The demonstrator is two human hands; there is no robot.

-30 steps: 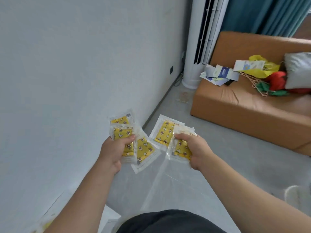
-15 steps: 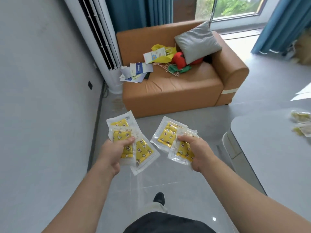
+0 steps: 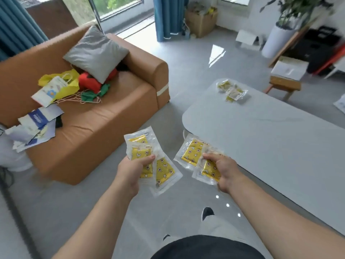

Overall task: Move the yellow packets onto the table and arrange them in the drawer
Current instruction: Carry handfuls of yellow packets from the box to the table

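Observation:
My left hand (image 3: 131,170) grips a fan of three yellow packets (image 3: 164,170) in clear wrap, thumb pressed on top. My right hand (image 3: 224,170) holds two more yellow packets (image 3: 191,152) the same way. Both hands hover over the floor, just left of the near corner of the grey table (image 3: 261,139). A small pile of similar packets (image 3: 231,90) lies on the table's far end. No drawer is in view.
An orange sofa (image 3: 104,116) stands at the left with a grey cushion (image 3: 95,51), bags and papers on it. A wooden stool (image 3: 284,85) with a white box, a potted plant (image 3: 278,38) and a cardboard box (image 3: 201,21) stand beyond the table.
The view has swung right from the wall and sofa toward the table, which now shows in full. Both hands keep the same hold on their packets.

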